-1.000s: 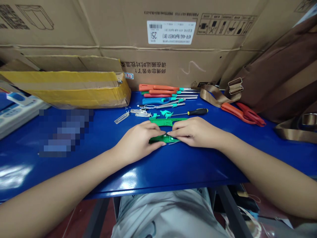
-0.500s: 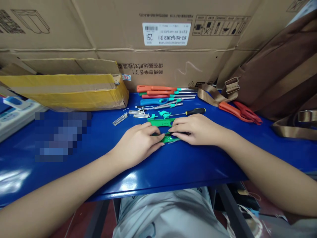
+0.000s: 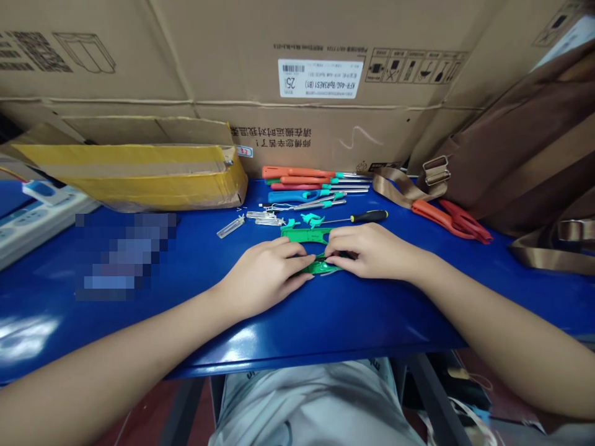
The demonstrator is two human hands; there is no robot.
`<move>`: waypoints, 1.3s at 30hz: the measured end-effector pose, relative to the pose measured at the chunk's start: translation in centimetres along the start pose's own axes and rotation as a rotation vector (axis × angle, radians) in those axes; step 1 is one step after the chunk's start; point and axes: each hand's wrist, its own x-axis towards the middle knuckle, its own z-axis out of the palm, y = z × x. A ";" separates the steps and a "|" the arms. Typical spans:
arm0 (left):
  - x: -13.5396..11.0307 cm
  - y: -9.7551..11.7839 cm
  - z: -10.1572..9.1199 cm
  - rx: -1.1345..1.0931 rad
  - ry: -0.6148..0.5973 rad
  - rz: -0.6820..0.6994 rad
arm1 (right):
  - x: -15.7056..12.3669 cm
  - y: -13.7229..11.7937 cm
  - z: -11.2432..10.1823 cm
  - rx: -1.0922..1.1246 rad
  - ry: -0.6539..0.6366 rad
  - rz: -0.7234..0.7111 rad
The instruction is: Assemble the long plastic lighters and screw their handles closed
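A green plastic snipper handle (image 3: 320,267) lies on the blue table (image 3: 195,260), pinched from both sides. My left hand (image 3: 267,272) presses on its left end with fingers closed. My right hand (image 3: 367,249) grips its right end, fingers curled round it. A second green handle half (image 3: 304,235) lies just behind my fingers. Small teal plastic parts (image 3: 310,218) and metal blades (image 3: 260,217) sit a little farther back.
Orange, blue and green snippers (image 3: 302,181) are stacked at the back by a cardboard box (image 3: 297,93). A black-handled screwdriver (image 3: 367,216) lies right of centre. Orange scissors (image 3: 453,218), a brown strap bag (image 3: 520,142), a yellow-taped box (image 3: 139,170) and a white device (image 3: 32,214) flank the work area.
Both hands stay on the green handle; the fingers have shifted slightly along it. The camera view has tilted a little.
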 end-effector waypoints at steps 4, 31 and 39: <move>0.0 0.0 0.0 -0.043 -0.022 -0.039 | 0.0 0.2 0.2 0.033 -0.010 -0.006; 0.2 0.0 -0.2 -0.272 -0.100 -0.136 | 0.2 0.6 0.3 0.093 0.079 -0.014; 0.1 0.4 -0.2 -0.380 -0.153 -0.169 | 0.8 2.8 1.5 -0.095 0.294 0.181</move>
